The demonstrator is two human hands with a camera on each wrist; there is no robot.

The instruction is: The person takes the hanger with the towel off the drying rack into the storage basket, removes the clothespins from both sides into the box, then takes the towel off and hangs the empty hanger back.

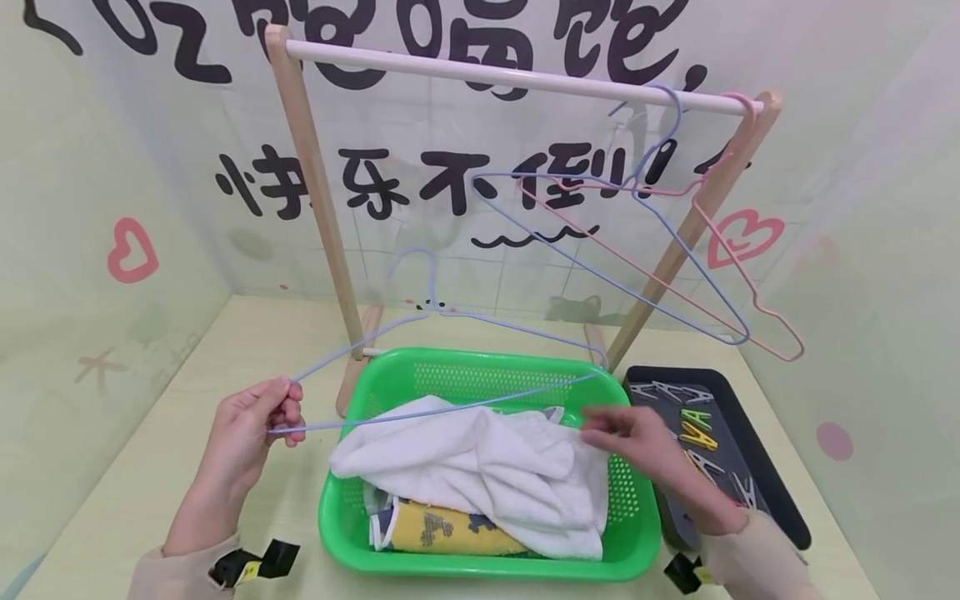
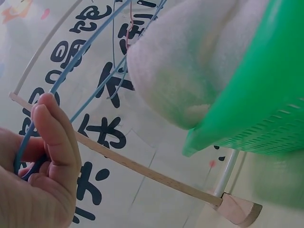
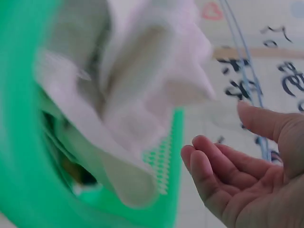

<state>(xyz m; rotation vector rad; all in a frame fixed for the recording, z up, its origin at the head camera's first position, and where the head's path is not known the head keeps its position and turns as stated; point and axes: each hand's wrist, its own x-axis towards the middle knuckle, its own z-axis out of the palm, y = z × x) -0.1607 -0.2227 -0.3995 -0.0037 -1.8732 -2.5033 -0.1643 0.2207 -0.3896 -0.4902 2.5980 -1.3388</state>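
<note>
In the head view my left hand [image 1: 243, 429] grips one end of a blue wire hanger [image 1: 432, 287]. The hanger's hook points up, and its far end reaches over the basket's back rim. Fingers and thumb are curled round the wire in the left wrist view. A white towel [image 1: 480, 467] lies crumpled in a green basket [image 1: 487, 568], on top of a folded yellow patterned cloth [image 1: 442, 529]. My right hand [image 1: 637, 437] is at the basket's right side, close to the towel. The right wrist view shows that hand [image 3: 242, 166] holding nothing, thumb and loosely bent fingers apart.
Behind the basket stands a wooden rack with a white rail [image 1: 495, 73]. A blue hanger [image 1: 680, 112] and a pink hanger [image 1: 798, 350] hang at its right end. A black tray [image 1: 780, 483] with several clothespins [image 1: 697, 435] lies to the basket's right.
</note>
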